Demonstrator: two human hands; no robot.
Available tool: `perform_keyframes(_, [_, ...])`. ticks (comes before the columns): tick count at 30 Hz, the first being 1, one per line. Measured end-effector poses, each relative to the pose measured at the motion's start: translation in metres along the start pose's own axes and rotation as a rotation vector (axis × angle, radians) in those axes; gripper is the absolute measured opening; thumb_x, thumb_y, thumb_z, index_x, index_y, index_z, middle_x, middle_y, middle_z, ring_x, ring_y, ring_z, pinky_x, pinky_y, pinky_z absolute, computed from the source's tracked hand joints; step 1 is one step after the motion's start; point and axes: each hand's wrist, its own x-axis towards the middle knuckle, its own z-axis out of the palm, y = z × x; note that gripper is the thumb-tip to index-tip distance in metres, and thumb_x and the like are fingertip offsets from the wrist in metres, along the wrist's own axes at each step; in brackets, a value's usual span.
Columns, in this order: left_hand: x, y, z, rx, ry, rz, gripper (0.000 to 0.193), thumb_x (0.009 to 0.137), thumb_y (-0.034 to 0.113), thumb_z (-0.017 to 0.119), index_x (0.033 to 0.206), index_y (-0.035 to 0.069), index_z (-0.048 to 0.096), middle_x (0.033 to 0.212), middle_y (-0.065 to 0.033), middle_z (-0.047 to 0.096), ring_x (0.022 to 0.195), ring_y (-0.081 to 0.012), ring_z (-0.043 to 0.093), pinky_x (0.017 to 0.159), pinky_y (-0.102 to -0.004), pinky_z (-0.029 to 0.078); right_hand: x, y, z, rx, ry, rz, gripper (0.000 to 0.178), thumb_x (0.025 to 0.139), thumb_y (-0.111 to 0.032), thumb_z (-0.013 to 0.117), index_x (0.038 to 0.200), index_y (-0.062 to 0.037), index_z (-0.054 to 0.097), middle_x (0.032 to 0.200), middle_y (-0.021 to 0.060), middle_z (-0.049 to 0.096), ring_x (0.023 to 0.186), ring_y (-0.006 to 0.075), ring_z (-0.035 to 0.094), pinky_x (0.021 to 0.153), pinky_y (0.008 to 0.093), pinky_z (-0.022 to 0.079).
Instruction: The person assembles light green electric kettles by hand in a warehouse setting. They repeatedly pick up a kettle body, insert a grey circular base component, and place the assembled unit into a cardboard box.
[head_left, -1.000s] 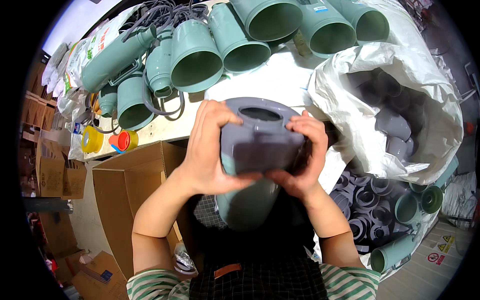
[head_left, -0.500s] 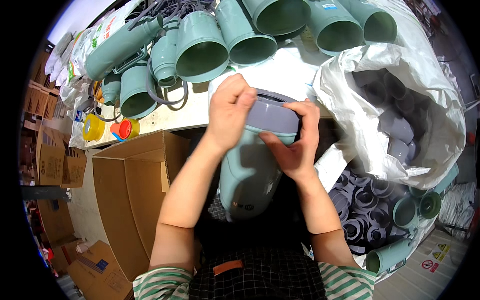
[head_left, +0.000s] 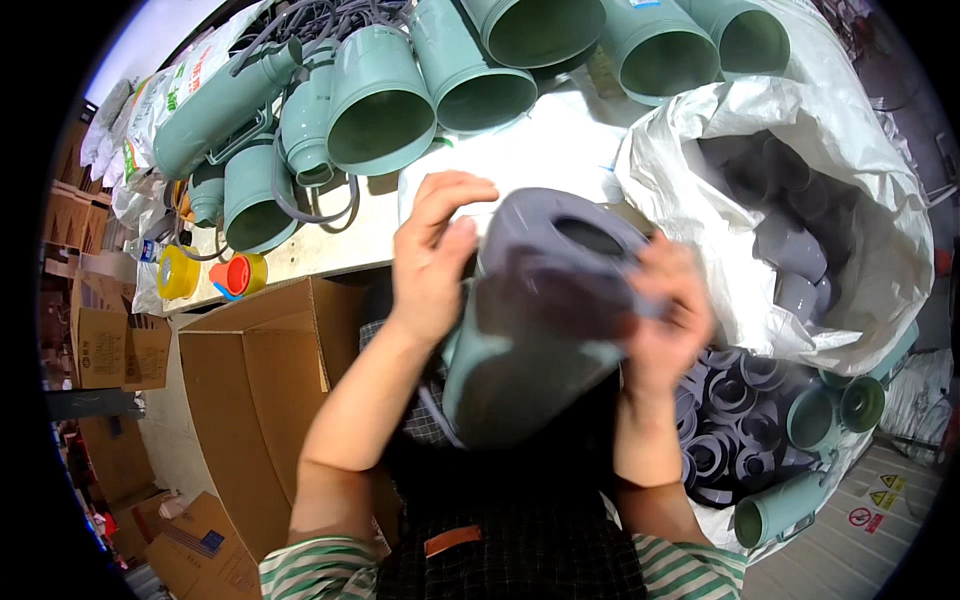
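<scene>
My right hand (head_left: 672,310) grips the grey collar (head_left: 535,250) at 3 o'clock; left hand (head_left: 430,270), loosely spread at 9, should steady the green canister (head_left: 510,385).

Right grip (head_left: 668,312), three o'clock: blurred. Grey collar (head_left: 530,250): smeared. Green canisters (head_left: 535,30), twelve o'clock: cut by top edge. Left sleeve (head_left: 315,568), seven o'clock: cropped below.

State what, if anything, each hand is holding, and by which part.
The right hand grips the right side of the grey collar on the green cylindrical body; blur hides exact finger contact. The left hand is open beside the collar, seemingly holding nothing.
</scene>
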Motion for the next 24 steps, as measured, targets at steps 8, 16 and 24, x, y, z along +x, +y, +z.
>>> perform_keyframes(8, [-0.083,-0.081,-0.041,0.227,-0.144,-0.567,0.016,0.096,0.008,0.066,0.087,-0.003,0.072,0.078,-0.0048,0.067,0.069,-0.0113,0.059,0.065,-0.0273,0.047,-0.006,0.079,-0.074,1.492,-0.283,0.004,0.034,0.098,-0.042,0.062,0.074,-0.0173,0.06,0.073,-0.0046,0.067,0.099,0.0168,0.055,0.122,0.0502,0.021])
perform_keyframes(16, [0.072,-0.191,0.02,0.836,-0.296,-0.212,0.017,0.091,0.017,0.069,0.1,0.003,0.07,0.085,-0.0112,0.069,0.08,-0.0296,0.067,0.079,-0.0411,0.054,0.024,0.069,-0.051,1.554,-0.189,0.381,0.027,0.097,-0.033,0.066,0.083,-0.0125,0.056,0.079,0.0034,0.066,0.091,0.0182,0.055,0.105,0.0497,0.046])
perform_keyframes(24, [0.013,-0.088,0.063,-0.247,-0.309,-0.83,0.027,0.102,0.019,0.057,0.082,0.002,0.063,0.081,-0.0111,0.072,0.078,-0.0172,0.068,0.076,-0.0318,0.056,0.001,0.136,-0.002,0.18,-0.337,0.315,0.029,0.092,0.002,0.071,0.117,0.0,0.058,0.104,0.0104,0.066,0.101,0.0177,0.066,0.081,0.0308,0.057])
